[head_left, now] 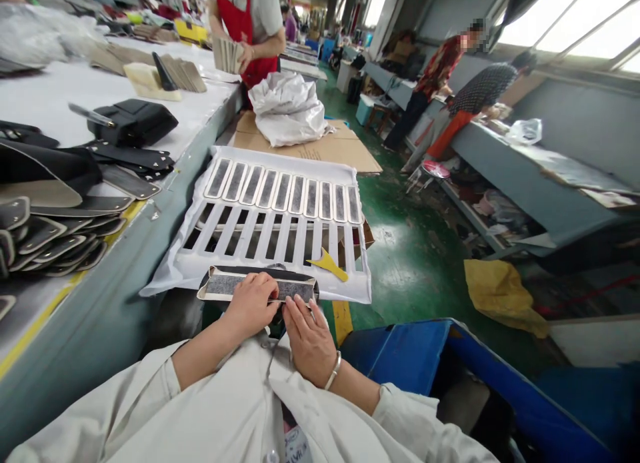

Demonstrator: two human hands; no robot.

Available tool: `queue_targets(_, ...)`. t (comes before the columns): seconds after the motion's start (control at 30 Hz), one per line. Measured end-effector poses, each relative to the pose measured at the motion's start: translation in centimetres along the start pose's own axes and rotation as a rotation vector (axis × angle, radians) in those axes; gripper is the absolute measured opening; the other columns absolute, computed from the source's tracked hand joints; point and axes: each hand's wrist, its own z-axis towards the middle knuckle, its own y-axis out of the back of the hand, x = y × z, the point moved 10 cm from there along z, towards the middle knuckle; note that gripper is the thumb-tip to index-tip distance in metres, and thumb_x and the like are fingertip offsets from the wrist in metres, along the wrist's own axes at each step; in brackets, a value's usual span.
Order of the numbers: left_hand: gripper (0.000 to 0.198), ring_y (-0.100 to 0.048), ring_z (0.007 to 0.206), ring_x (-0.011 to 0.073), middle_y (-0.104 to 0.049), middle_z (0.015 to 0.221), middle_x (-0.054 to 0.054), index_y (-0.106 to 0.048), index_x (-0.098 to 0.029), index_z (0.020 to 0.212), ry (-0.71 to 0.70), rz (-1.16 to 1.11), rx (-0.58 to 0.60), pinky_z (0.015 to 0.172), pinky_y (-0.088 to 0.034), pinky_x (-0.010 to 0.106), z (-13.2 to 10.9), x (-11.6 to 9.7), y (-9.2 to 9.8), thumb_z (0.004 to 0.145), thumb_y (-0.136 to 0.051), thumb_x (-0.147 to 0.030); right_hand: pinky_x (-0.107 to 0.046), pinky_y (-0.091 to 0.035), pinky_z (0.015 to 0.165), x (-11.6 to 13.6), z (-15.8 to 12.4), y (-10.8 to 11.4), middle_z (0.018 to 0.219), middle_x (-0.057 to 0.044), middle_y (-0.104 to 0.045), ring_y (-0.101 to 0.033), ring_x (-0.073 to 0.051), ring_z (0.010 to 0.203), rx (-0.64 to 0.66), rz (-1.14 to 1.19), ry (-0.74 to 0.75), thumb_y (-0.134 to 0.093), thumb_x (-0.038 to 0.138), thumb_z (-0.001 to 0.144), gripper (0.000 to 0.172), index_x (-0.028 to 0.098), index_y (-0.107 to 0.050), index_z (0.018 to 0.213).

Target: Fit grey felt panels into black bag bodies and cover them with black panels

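Observation:
A long black piece with cream edges and a grey strip [223, 285] along its middle lies across the near end of a white slatted rack. My left hand [253, 303] is closed over its middle, fingers curled onto the strip. At the near edge, to the right, my right hand [311, 340] presses its fingers together against the same piece; its thumb is hidden. Just beyond, a yellow scraper-like tool [329, 264] rests on the white rack [165, 275]. A row of white-edged pieces with dark strips [280, 191] lies along the rack's far side.
Black leather-like parts [55, 240] are piled on the long table [200, 110] at left. A white plastic bag [290, 110] sits on cardboard [345, 148] ahead. A blue bin [400, 353] stands close at right. A person in a red apron [235, 13] holds several panels.

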Motion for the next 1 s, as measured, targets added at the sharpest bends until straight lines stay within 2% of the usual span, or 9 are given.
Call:
queue_targets(0.07, 0.002, -0.052, 0.089, 0.0241, -0.059, 0.09, 0.005, -0.058, -0.02, 0.075, -0.019, 0.013, -0.029, 0.078, -0.041, 0.038, -0.5, 0.4, 0.7, 0.074, -0.06, -0.021, -0.044, -0.025, 0.112, 0.3, -0.4, -1.0, 0.143, -0.014, -0.042, -0.033, -0.028, 0.134, 0.018, -0.068, 0.029, -0.036, 0.013, 0.088, 0.048, 0.004, -0.045, 0.134)
queue_targets(0.17, 0.008, -0.053, 0.095, 0.0248, -0.059, 0.099, 0.005, -0.061, -0.02, 0.078, -0.041, 0.032, -0.063, 0.081, -0.04, 0.039, -1.7, 2.1, 1.9, 0.076, -0.062, -0.028, -0.045, -0.024, 0.111, 0.1, -0.4, -1.8, 0.143, -0.014, -0.041, -0.034, -0.029, 0.133, 0.003, -0.117, 0.017, -0.035, 0.013, 0.088, 0.048, 0.004, -0.046, 0.133)
queue_targets(0.27, 0.013, -0.054, 0.092, 0.0218, -0.061, 0.095, 0.003, -0.064, -0.021, 0.076, -0.069, 0.007, -0.038, 0.08, -0.039, 0.036, -2.7, 4.1, 2.2, 0.079, -0.062, -0.033, -0.044, -0.024, 0.111, 0.4, 0.1, -1.9, 0.142, -0.015, -0.043, -0.035, -0.029, 0.133, -0.02, -0.125, 0.005, -0.034, 0.011, 0.087, 0.048, 0.003, -0.046, 0.133)
queue_targets(0.37, 0.016, -0.055, 0.091, 0.0202, -0.063, 0.094, 0.002, -0.067, -0.022, 0.074, -0.076, -0.007, -0.042, 0.079, -0.038, 0.034, -3.0, 5.2, 2.3, 0.082, -0.059, -0.034, -0.043, -0.027, 0.109, 0.9, 0.7, -2.0, 0.141, -0.017, -0.044, -0.036, -0.03, 0.132, -0.017, -0.132, 0.011, -0.036, 0.01, 0.087, 0.048, 0.001, -0.045, 0.133)
queue_targets(0.57, 0.017, -0.055, 0.091, 0.0216, -0.064, 0.093, 0.003, -0.066, -0.022, 0.074, -0.049, 0.012, -0.074, 0.078, -0.039, 0.038, -2.8, 4.5, 2.7, 0.084, -0.054, -0.028, -0.043, -0.031, 0.107, 1.1, 1.9, -2.6, 0.14, -0.018, -0.044, -0.035, -0.028, 0.133, -0.021, -0.106, 0.002, -0.038, 0.012, 0.087, 0.047, 0.003, -0.045, 0.133)
queue_targets(0.77, 0.016, -0.056, 0.09, 0.0213, -0.065, 0.092, 0.005, -0.065, -0.019, 0.076, -0.066, -0.028, -0.171, 0.082, -0.043, 0.039, -3.6, 4.2, 3.0, 0.085, -0.053, -0.022, -0.043, -0.031, 0.109, 1.8, 3.0, -3.7, 0.141, -0.018, -0.043, -0.035, -0.027, 0.134, -0.023, -0.047, 0.029, -0.04, 0.01, 0.087, 0.046, 0.003, -0.046, 0.133)
queue_targets(0.9, 0.017, -0.058, 0.095, 0.021, -0.066, 0.099, 0.007, -0.068, -0.019, 0.089, -0.067, -0.089, -0.286, 0.087, -0.045, 0.039, -4.7, 6.5, 4.1, 0.087, -0.053, -0.026, -0.041, -0.033, 0.108, 2.4, 3.9, -3.8, 0.136, -0.017, -0.049, -0.04, -0.025, 0.131, -0.056, -0.057, 0.056, -0.037, 0.009, 0.089, 0.042, 0.006, -0.049, 0.129)
queue_targets(1.0, 0.017, -0.058, 0.096, 0.0221, -0.067, 0.1, 0.005, -0.07, -0.021, 0.08, -0.03, -0.046, -0.278, 0.088, -0.043, 0.041, -5.2, 8.7, 4.7, 0.086, -0.056, -0.029, -0.04, -0.036, 0.106, 2.9, 4.6, -3.8, 0.134, -0.016, -0.052, -0.044, -0.026, 0.128, -0.059, -0.076, 0.086, -0.037, 0.009, 0.09, 0.039, 0.006, -0.052, 0.126)
